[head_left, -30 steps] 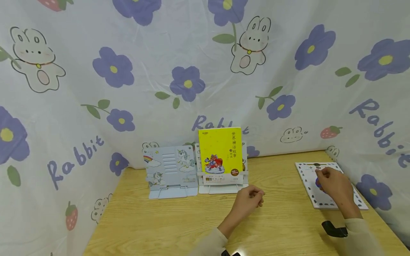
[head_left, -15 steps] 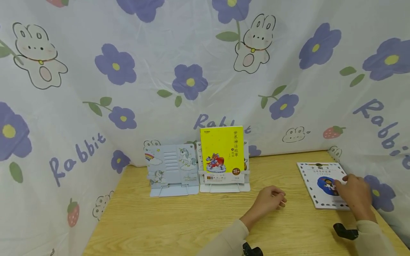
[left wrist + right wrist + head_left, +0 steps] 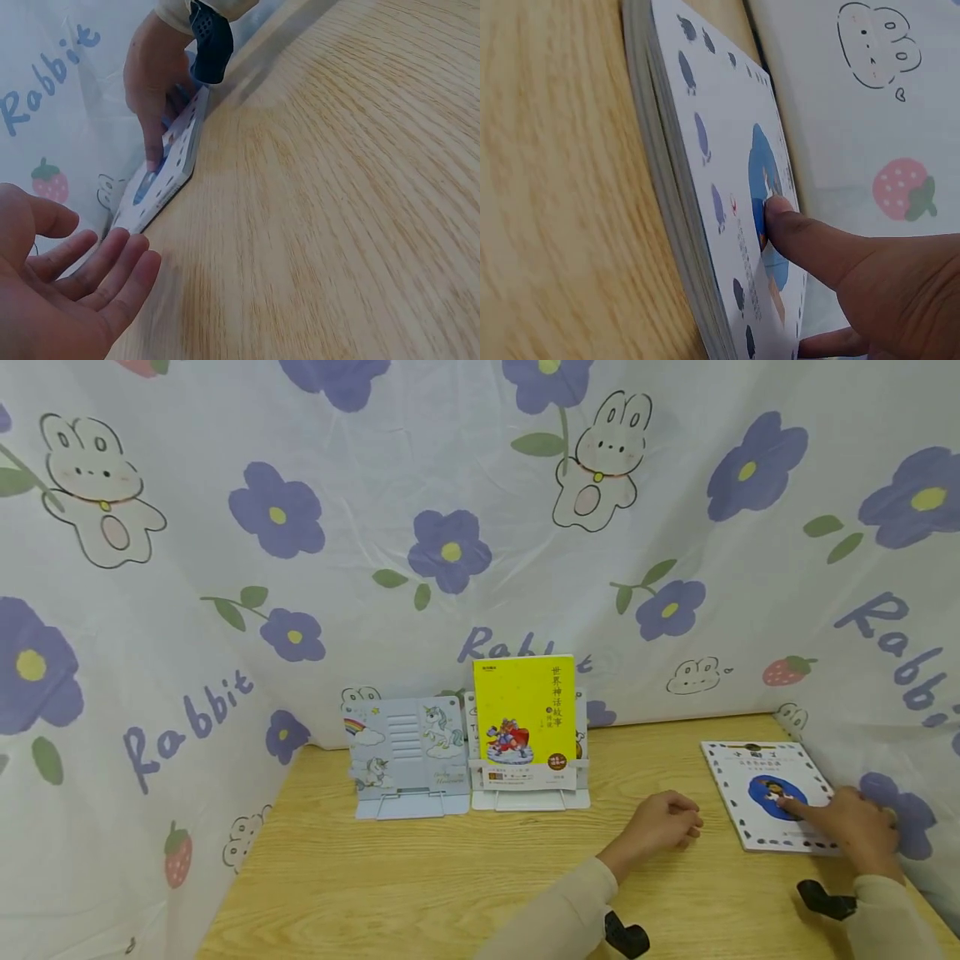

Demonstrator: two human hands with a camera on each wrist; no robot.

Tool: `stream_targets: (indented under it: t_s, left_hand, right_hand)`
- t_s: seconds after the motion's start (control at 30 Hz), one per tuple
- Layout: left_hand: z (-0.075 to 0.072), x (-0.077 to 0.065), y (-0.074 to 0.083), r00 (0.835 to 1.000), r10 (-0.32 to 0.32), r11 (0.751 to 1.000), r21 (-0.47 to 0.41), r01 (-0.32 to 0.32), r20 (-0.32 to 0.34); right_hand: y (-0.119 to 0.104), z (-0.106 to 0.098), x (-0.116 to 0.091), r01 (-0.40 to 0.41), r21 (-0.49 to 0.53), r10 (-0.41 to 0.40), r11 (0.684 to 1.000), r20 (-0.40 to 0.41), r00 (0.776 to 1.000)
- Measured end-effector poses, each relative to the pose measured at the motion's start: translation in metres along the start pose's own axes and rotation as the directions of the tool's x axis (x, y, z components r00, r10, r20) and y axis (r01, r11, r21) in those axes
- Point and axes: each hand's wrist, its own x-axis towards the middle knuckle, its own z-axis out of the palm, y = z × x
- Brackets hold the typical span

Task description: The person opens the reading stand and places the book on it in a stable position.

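Observation:
A white book (image 3: 772, 768) with a blue picture and a border of small dark prints lies flat at the table's right side. My right hand (image 3: 862, 828) holds its right edge, with the thumb pressed on the cover picture. In the right wrist view the thumb (image 3: 810, 236) shows on the cover, while most of the other fingers are hidden. Left of the book, apart from it, my left hand (image 3: 658, 827) hovers over the table with fingers loosely bent and nothing in them.
A yellow book (image 3: 521, 710) leans upright on a white bookstand (image 3: 487, 799) at the back. Beside it on the left stands a pale blue unicorn bookstand (image 3: 408, 743). A printed curtain (image 3: 360, 468) hangs behind and along the sides of the wooden table (image 3: 390, 877).
My right hand has slid from the cover's upper middle to the book's lower right edge. My left hand has moved right, toward the book. The white book lies about where it was.

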Motion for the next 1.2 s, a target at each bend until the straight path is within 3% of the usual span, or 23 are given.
stream_targets:
  t_s: [0.2, 0.33, 0.6, 0.9, 1.2]
  left_hand:
    - [0.006, 0.003, 0.005, 1.000, -0.026, 0.999, 0.030, 0.026, -0.003]
    - [0.012, 0.003, 0.003, 0.999, -0.050, 0.998, 0.024, 0.050, -0.006]
    - [0.019, 0.004, 0.002, 0.999, -0.041, 0.998, 0.055, 0.040, 0.019]
    - [0.028, 0.003, 0.002, 0.998, -0.048, 0.996, 0.078, 0.046, 0.028]
    - [0.026, -0.002, 0.004, 0.999, -0.036, 0.992, 0.118, 0.035, 0.009]
  right_hand:
    - [0.001, -0.003, -0.002, -0.006, -0.041, 0.007, 0.999, 0.031, 0.999]
    - [0.000, 0.000, -0.005, -0.002, -0.037, 0.002, 0.999, 0.011, 1.000]
    - [-0.007, 0.001, -0.005, 0.003, -0.031, -0.004, 1.000, -0.046, 0.999]
    - [-0.010, 0.000, -0.008, -0.040, 0.041, 0.040, 0.998, 0.020, 0.999]
    - [-0.007, 0.003, -0.008, -0.036, 0.077, 0.031, 0.996, 0.056, 0.998]
